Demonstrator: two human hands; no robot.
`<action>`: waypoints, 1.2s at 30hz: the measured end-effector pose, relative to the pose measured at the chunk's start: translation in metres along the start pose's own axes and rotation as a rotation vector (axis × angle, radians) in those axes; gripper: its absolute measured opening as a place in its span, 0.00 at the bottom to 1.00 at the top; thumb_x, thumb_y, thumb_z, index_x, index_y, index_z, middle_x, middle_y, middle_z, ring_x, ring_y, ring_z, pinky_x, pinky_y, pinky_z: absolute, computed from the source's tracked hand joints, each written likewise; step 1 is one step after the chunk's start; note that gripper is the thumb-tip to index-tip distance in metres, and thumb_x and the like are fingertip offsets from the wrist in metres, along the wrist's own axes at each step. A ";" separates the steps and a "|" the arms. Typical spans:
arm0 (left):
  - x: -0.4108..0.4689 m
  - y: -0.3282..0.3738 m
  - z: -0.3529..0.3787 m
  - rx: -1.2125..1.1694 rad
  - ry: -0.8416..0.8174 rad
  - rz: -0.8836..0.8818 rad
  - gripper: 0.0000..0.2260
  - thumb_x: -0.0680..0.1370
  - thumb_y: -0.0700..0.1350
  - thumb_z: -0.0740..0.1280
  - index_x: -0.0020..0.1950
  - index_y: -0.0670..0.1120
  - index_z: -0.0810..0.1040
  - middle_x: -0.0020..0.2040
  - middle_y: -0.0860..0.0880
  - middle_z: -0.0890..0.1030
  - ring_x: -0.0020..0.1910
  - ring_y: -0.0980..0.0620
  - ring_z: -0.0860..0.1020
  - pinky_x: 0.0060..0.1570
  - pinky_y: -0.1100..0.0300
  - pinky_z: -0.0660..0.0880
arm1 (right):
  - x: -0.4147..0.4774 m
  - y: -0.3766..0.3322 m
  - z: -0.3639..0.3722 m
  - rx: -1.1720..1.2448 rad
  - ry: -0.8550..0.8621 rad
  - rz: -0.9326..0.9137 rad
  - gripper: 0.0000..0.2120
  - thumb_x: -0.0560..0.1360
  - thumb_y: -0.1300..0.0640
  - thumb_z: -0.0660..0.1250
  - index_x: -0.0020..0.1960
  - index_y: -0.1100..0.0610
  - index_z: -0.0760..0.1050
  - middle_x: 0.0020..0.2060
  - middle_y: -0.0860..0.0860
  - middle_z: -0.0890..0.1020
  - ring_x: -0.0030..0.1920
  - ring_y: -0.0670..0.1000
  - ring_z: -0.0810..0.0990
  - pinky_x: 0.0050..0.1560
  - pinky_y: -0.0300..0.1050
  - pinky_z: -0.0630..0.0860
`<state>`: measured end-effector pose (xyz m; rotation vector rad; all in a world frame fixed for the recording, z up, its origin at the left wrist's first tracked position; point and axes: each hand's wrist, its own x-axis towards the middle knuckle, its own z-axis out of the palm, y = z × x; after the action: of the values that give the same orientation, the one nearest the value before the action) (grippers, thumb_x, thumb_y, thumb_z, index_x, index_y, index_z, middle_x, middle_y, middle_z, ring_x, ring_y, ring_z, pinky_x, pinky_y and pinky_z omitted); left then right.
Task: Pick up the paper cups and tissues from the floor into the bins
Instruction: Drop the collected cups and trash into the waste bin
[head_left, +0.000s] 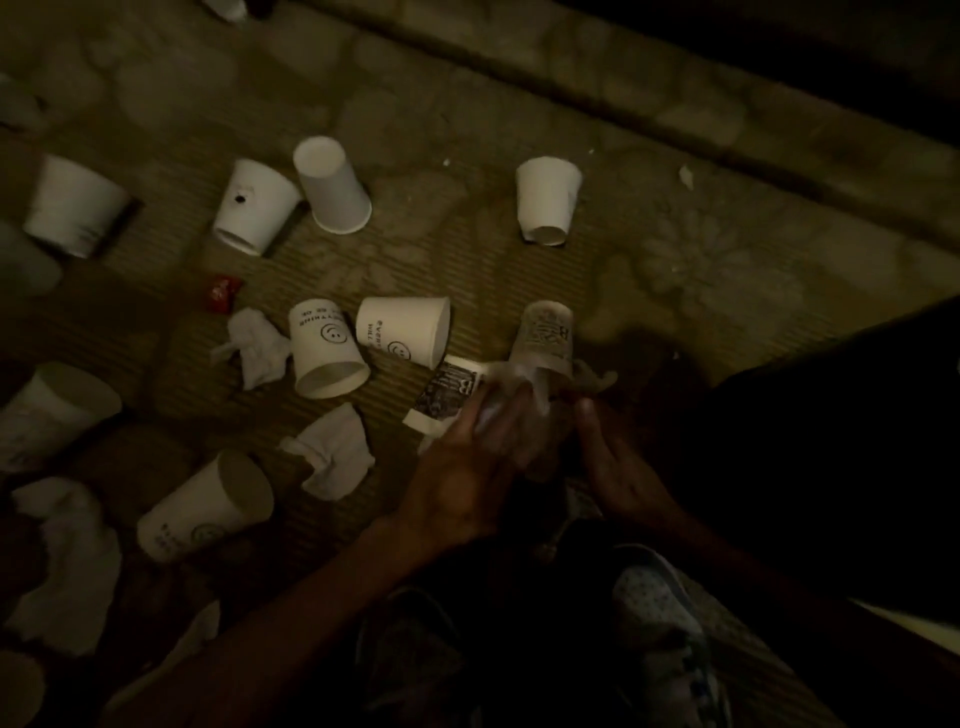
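Beyond the patterned shoe (655, 616), the left hand (467, 470) is pressing straight fingers (511, 413) onto a tissue (519, 378), the printed cup (545, 338) lying just ahead, lengthwise away, while the right hand (618, 467) is showing no readable grip.

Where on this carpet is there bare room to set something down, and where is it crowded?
Free: the carpet right of the lone cup; a smaller patch between that cup and the tall cup; the far strip beyond the cups. Crowded: around the smiley cups and tissues, lower left.

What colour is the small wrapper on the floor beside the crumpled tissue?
The wrapper is red; the head view shows it.
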<state>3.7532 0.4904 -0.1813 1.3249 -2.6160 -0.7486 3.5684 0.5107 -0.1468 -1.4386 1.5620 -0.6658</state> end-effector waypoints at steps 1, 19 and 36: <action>0.003 0.000 -0.007 -0.140 0.096 -0.040 0.27 0.82 0.50 0.53 0.80 0.55 0.48 0.79 0.49 0.52 0.74 0.39 0.65 0.62 0.49 0.73 | 0.001 -0.004 -0.003 0.033 0.015 -0.001 0.17 0.85 0.55 0.49 0.69 0.52 0.71 0.69 0.46 0.72 0.70 0.38 0.67 0.69 0.28 0.58; 0.027 0.044 -0.061 -0.918 0.326 -0.562 0.22 0.83 0.59 0.51 0.54 0.49 0.81 0.53 0.47 0.83 0.54 0.48 0.81 0.59 0.45 0.76 | 0.031 -0.071 0.003 0.757 -0.213 0.531 0.38 0.80 0.35 0.42 0.65 0.65 0.73 0.59 0.61 0.79 0.50 0.55 0.80 0.44 0.45 0.78; 0.021 0.019 -0.074 -0.930 0.679 -0.748 0.18 0.82 0.54 0.61 0.36 0.50 0.78 0.30 0.59 0.81 0.32 0.65 0.78 0.37 0.62 0.75 | 0.023 0.003 -0.014 0.086 -0.122 0.300 0.30 0.79 0.32 0.45 0.55 0.50 0.79 0.60 0.54 0.79 0.61 0.55 0.76 0.61 0.47 0.70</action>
<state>3.7496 0.4554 -0.1102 1.7284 -0.9853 -1.1149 3.5565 0.4869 -0.1481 -1.1296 1.5906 -0.4533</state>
